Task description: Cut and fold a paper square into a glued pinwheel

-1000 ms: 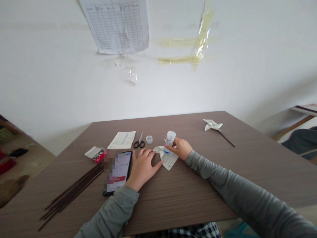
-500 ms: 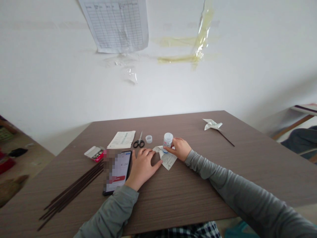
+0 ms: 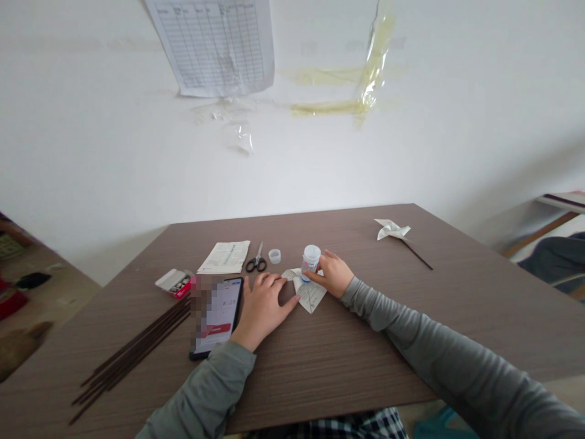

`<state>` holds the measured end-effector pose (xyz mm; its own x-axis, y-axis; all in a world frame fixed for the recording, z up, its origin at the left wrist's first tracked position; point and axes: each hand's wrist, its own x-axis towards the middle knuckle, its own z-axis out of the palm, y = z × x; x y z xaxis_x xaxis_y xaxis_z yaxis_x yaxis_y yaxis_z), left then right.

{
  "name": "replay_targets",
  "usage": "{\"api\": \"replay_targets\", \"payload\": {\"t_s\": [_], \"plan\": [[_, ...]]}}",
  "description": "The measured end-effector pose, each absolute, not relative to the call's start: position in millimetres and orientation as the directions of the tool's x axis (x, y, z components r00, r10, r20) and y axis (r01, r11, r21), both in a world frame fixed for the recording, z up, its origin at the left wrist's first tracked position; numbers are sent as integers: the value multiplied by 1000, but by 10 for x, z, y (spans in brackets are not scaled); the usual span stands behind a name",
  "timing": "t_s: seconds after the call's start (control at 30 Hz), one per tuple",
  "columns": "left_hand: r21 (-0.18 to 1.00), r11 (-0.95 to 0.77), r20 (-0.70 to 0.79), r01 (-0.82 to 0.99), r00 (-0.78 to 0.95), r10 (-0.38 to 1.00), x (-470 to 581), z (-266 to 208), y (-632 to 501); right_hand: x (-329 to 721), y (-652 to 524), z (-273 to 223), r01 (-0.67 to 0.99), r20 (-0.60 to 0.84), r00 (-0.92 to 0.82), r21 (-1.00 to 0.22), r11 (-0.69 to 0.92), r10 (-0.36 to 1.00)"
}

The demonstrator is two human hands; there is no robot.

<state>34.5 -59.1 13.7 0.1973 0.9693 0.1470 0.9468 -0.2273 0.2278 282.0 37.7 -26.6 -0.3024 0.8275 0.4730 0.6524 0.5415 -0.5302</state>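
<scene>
My right hand [image 3: 334, 274] is wrapped round a small clear bottle [image 3: 311, 258] with a whitish top, standing upright on the middle of a printed paper piece [image 3: 311, 301]. The paper is cut and partly folded, with one point toward me. My left hand [image 3: 266, 308] lies on the table with fingers spread, its fingertips and thumb touching the paper's left side. A paper pinwheel [image 3: 392, 230] on a thin brown stick lies at the far right. Behind my left hand are black-handled scissors [image 3: 256, 263] and a small clear cap [image 3: 275, 256].
Beside my left wrist a phone [image 3: 218, 326] lies on the brown table [image 3: 356, 372]. Left of it are several thin brown sticks [image 3: 132, 356] and an open red-and-white box [image 3: 176, 283]. A stack of printed paper [image 3: 223, 258] lies behind. The wall [image 3: 320, 171] borders the table's far edge.
The bottle has shifted very slightly to the right on the paper. Both hands stay in nearly the same place.
</scene>
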Motion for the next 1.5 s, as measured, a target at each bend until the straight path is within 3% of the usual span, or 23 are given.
{"api": "replay_targets", "payload": {"t_s": [0.33, 0.7, 1.0, 1.5], "plan": [[204, -234, 176, 951, 199, 964, 326, 91, -576, 2846, 414, -323, 669, 471, -309, -510, 541, 826], [222, -225, 154, 949, 193, 969, 325, 118, -586, 2914, 397, -315, 604, 440, -204, -646, 466, 874], [219, -221, 162, 950, 188, 969, 317, 115, -584, 2955, 401, -316, 417, 392, -137, -810, 412, 910], [219, -216, 152, 952, 185, 971, 310, 140, -575, 3025, 410, -304, 311, 531, -215, -759, 573, 820]]}}
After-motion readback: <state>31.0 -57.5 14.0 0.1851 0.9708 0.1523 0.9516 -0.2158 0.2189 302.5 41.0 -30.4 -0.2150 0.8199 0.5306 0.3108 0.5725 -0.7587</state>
